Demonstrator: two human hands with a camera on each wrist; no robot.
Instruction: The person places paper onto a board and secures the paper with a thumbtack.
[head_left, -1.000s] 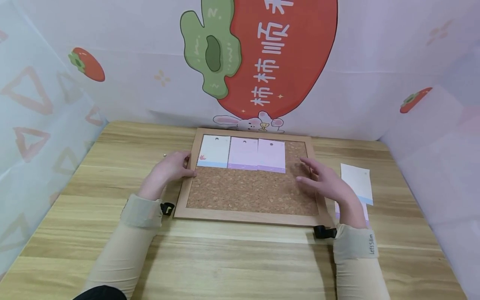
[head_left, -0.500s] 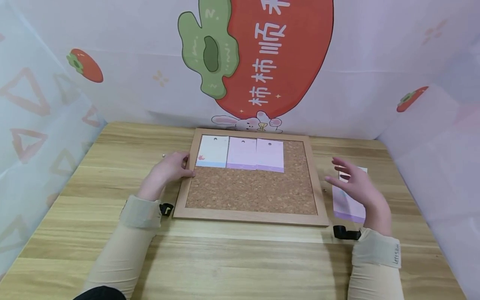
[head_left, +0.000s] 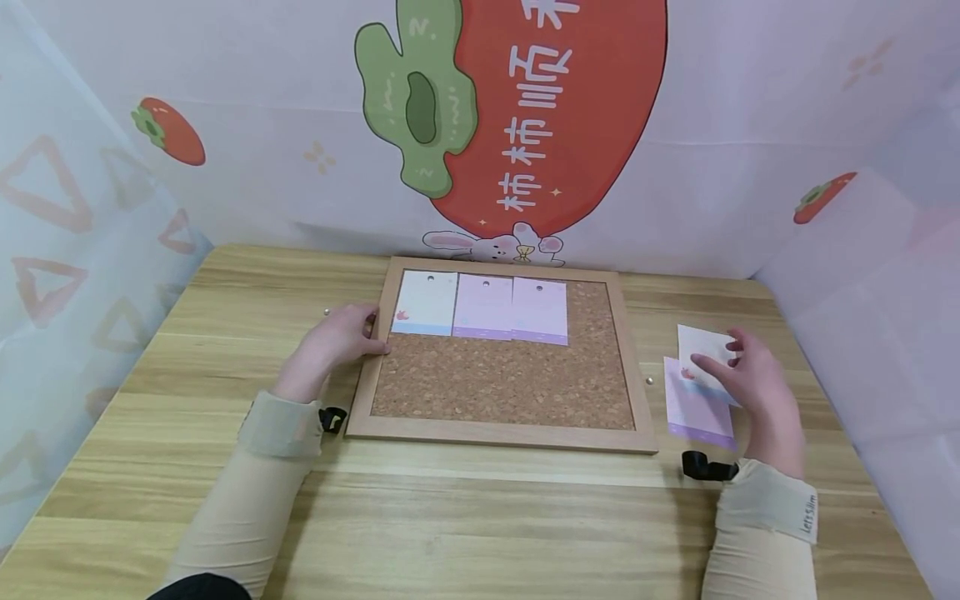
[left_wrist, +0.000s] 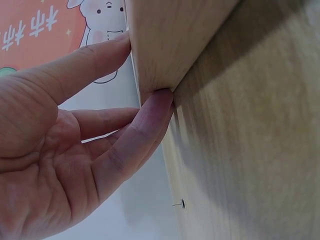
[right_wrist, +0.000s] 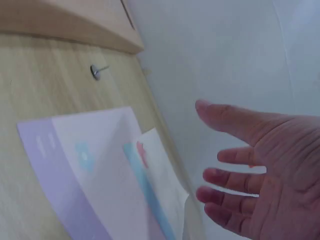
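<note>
A wood-framed corkboard lies flat on the table. Along its upper part, a white note sheet and two lilac note sheets hang side by side, each with a pin near its top. My left hand grips the left side of the frame; in the left wrist view its thumb and fingers touch the wooden edge. To the right of the board, my right hand hovers over a loose white sheet, fingers spread and slightly bent. That sheet overlaps a loose lilac sheet.
A thumbtack lies point up between the board and the loose sheets. Another thumbtack stands left of the board, beyond my left hand. Printed cloth walls in the back and sides of the wooden table.
My right hand has moved right, from above the corkboard's right side to the loose sheets. The left hand keeps its hold on the frame.
</note>
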